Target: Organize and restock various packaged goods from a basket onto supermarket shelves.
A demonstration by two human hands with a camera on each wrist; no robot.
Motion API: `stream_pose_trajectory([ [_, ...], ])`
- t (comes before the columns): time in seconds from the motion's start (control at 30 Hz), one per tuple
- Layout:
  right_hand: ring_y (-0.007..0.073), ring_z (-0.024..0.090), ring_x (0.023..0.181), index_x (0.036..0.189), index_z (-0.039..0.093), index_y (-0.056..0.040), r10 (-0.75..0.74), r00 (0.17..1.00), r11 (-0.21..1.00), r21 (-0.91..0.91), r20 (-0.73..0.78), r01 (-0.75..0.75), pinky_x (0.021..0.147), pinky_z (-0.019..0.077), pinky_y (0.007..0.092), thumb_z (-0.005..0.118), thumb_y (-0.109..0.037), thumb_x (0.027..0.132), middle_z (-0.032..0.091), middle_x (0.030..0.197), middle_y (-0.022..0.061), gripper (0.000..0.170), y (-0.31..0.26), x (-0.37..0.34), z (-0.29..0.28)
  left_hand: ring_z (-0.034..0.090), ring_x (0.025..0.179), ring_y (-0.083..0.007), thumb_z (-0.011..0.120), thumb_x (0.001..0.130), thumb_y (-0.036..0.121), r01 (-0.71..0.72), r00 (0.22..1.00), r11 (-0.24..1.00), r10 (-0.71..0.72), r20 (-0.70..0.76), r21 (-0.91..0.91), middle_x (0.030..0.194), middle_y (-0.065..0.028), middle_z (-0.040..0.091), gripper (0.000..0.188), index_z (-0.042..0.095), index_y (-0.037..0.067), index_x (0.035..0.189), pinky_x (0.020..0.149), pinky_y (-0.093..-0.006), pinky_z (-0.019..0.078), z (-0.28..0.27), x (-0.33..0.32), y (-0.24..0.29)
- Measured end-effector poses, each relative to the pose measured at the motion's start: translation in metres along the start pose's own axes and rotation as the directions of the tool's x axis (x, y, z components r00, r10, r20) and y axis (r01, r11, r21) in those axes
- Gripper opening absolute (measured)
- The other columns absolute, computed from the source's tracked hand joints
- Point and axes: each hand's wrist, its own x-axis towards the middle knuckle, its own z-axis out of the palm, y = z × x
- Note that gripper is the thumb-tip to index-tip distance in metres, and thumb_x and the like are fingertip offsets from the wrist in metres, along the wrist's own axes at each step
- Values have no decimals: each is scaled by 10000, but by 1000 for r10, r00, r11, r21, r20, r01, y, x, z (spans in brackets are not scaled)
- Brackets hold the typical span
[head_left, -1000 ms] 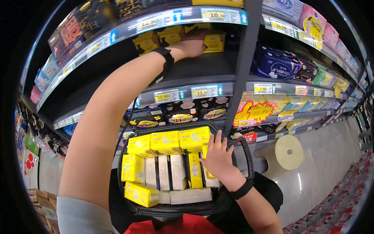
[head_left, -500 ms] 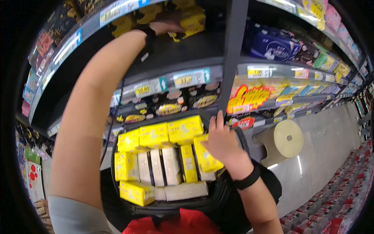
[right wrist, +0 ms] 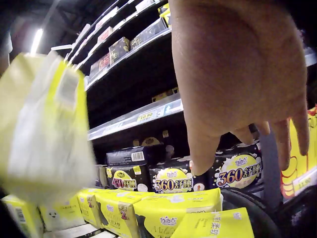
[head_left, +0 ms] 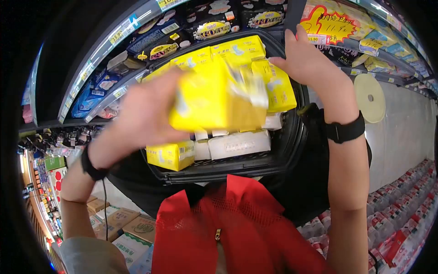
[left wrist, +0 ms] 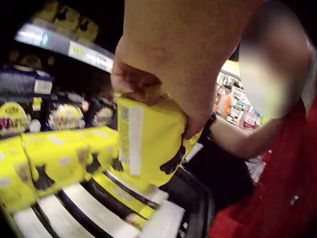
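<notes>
Left hand [head_left: 148,109] gripping a boxy yellow plastic pack [head_left: 205,98] over a black plastic basket [head_left: 219,176], white-striped side toward three o'clock, long axis blurred, right hand [head_left: 310,64] spread

"360舒睡" on a black pack [right wrist: 237,171]; "11.90" on a sign [head_left: 331,27].

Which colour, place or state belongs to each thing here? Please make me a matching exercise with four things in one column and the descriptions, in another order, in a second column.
Column 1
1. Left hand
2. Right hand
3. Basket
4. Round stool

Column 2
A. pale yellow, standing on the floor
B. gripping a yellow pack in the air
C. black, with yellow and white packs inside
D. open, holding nothing

Right pairs: 1-B, 2-D, 3-C, 4-A
</notes>
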Motion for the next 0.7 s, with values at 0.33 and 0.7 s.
stream_pose_trajectory([
  [0.33,409,448,1205,1346,298,101,-49,997,998,-40,-53,47,984,402,365,568,-417,857,230,1392,373,762,-2,2,9,631,653,-345,696,708,390,174,980,978,-160,119,-113,832,-167,619,731,391,10,1253,573,-431,513,92,28,93],
  [0.7,409,461,1195,1331,323,101,-79,993,996,-36,-83,76,968,420,364,566,-397,869,261,1374,376,722,0,-5,10,565,1029,-217,740,738,378,730,597,524,-173,783,-440,1163,-108,568,794,362,-9,1319,897,-338,449,101,32,67],
])
